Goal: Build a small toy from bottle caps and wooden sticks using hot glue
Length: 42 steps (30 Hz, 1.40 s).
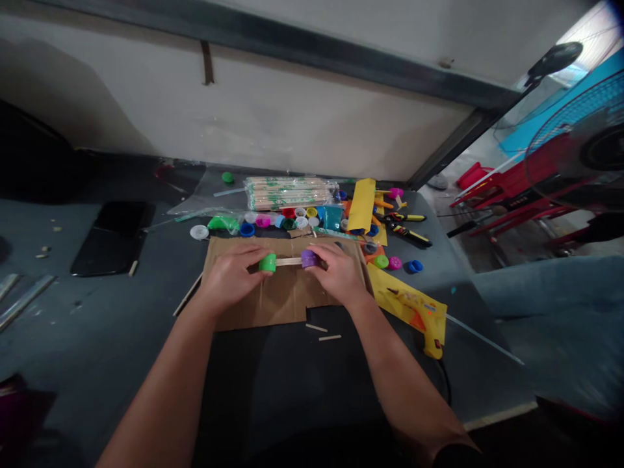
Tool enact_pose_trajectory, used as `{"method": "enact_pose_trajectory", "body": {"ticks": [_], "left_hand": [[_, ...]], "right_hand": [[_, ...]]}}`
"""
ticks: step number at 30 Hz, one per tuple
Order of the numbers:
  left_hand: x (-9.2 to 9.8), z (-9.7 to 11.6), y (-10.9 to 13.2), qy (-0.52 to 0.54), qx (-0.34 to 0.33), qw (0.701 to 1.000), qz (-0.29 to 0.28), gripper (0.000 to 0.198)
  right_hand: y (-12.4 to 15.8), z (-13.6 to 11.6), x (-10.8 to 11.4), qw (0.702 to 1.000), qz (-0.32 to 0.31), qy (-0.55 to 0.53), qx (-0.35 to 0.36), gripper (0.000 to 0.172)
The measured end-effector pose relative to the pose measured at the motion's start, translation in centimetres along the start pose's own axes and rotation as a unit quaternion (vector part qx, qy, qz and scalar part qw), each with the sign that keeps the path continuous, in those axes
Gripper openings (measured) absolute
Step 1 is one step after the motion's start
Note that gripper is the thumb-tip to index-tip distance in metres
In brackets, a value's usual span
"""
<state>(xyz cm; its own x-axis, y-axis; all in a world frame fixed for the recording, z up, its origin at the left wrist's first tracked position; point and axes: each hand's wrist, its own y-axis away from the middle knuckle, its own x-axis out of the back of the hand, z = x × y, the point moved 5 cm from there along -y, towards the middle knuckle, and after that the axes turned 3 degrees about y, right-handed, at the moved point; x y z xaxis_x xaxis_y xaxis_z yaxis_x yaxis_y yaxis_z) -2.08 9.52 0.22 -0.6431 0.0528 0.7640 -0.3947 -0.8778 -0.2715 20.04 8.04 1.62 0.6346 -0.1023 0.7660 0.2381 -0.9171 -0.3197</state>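
Observation:
My left hand (233, 273) pinches a green bottle cap (268, 262) between thumb and fingers. A purple bottle cap (309, 259) is gripped the same way by my right hand (337, 270). Pale wooden sticks (288, 262) run between the two caps and join them. Both hands hold this piece over a sheet of brown cardboard (273, 302) on the dark table. Two short stick pieces (330, 338) lie just below the cardboard, and a longer stick (188, 294) rests at its left edge.
Behind the cardboard are loose bottle caps (247, 229) and a clear bag of wooden sticks (287, 193). A yellow glue gun (423, 313) lies on yellow card at right, its cord trailing down. Cutters (409, 227) lie back right, a black phone (113, 238) at left. A fan (595, 143) stands beyond the table.

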Motion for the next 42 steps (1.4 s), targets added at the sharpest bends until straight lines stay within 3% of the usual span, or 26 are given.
{"method": "enact_pose_trajectory", "body": {"ticks": [8, 42], "left_hand": [[-0.4, 0.4, 0.0, 0.01, 0.021, 1.0, -0.019, 0.031], [-0.4, 0.7, -0.3, -0.014, 0.018, 0.999, -0.022, 0.031]], "right_hand": [[0.3, 0.5, -0.2, 0.999, -0.025, 0.011, -0.021, 0.038], [0.3, 1.0, -0.9, 1.0, -0.013, -0.006, -0.02, 0.038]]}}
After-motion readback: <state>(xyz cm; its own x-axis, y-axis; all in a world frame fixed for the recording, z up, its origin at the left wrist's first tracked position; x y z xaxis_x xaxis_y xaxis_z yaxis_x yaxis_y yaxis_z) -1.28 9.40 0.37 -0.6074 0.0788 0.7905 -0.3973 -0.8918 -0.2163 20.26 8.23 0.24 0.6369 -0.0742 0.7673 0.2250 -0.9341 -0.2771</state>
